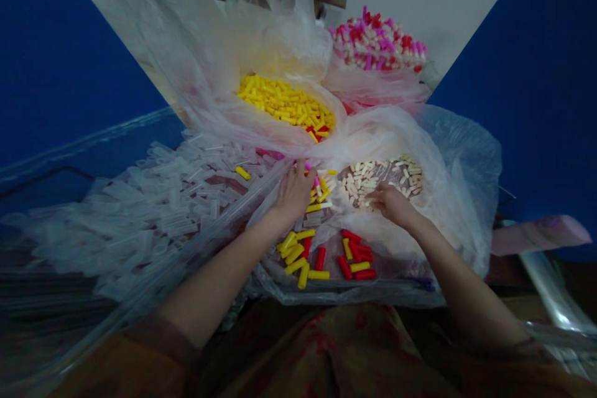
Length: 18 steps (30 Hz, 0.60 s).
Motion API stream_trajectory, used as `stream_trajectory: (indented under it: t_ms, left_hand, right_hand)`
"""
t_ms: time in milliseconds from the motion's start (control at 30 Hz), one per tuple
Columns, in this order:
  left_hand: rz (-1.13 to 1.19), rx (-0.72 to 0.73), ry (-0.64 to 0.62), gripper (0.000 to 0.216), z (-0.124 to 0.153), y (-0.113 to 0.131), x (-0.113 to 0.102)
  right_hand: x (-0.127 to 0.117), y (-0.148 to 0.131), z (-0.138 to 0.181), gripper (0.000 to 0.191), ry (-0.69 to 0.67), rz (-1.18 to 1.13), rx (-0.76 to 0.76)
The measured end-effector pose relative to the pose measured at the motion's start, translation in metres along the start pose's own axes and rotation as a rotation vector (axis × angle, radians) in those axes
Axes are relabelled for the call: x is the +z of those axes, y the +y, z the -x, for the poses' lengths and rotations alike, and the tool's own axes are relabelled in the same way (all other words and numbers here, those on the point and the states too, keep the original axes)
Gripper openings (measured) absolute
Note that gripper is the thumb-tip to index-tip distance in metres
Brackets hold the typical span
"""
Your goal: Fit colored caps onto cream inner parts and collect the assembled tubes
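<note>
My left hand [296, 189] reaches over a small pile of yellow, pink and white pieces [319, 193] in the middle. Its fingers are bent and drawn together beside a pink piece, and what they grip is hidden. To the right, my right hand [392, 204] is at the near edge of a spread of small cream-coloured pieces [359, 175] in an open plastic bag [438, 199]. The thumb and fingers there are pinched together; anything between them is too small to make out. Loose red and yellow tubes, among them a yellow tube [319, 275] and a red tube [321, 257], lie nearer my body.
Clear plastic tubes [172, 193] are heaped at the left, with one yellow tube [242, 172] on top. Behind the hands, a bag holds yellow tubes [284, 102]. Pink, red and white pieces [377, 43] fill another bag farther back. A pale pink roll [541, 236] lies at right.
</note>
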<state>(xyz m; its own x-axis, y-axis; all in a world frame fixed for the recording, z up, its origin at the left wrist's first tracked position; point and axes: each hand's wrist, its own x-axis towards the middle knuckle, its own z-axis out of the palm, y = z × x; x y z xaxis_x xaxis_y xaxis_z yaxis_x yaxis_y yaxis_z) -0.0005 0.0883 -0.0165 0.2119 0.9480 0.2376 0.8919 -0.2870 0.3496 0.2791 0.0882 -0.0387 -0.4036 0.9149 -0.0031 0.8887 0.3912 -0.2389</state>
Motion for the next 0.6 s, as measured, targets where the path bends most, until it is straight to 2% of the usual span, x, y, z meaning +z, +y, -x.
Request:
stream_trajectory:
  t_ms: [67,133,267,333,433,600]
  left_hand:
    - [-0.089,0.06,-0.005,0.042,0.013,0.008,0.003]
    - [-0.105,0.138,-0.059,0.037,0.032,0.021,0.007]
    - [0.101,0.406,-0.412,0.028,0.069,0.045,0.023]
    - [0.157,0.507,-0.495,0.037,0.079,0.048,0.033]
    - [0.142,0.509,-0.482,0.042,0.082,0.046,0.045]
    - [0.166,0.434,-0.413,0.019,0.076,0.043,0.048]
  right_hand:
    - [0.005,0.002,0.001,0.033,-0.048,0.057,-0.02]
    - [0.01,0.001,0.002,0.031,-0.041,0.079,-0.013]
    - [0.014,-0.004,0.003,0.023,-0.011,0.158,0.054]
    - [0.013,-0.009,0.004,0.023,0.031,0.188,0.1]
    - [0.009,-0.016,0.011,0.024,0.145,0.105,0.137]
    - [0.001,-0.033,0.032,0.017,0.284,-0.257,0.043]
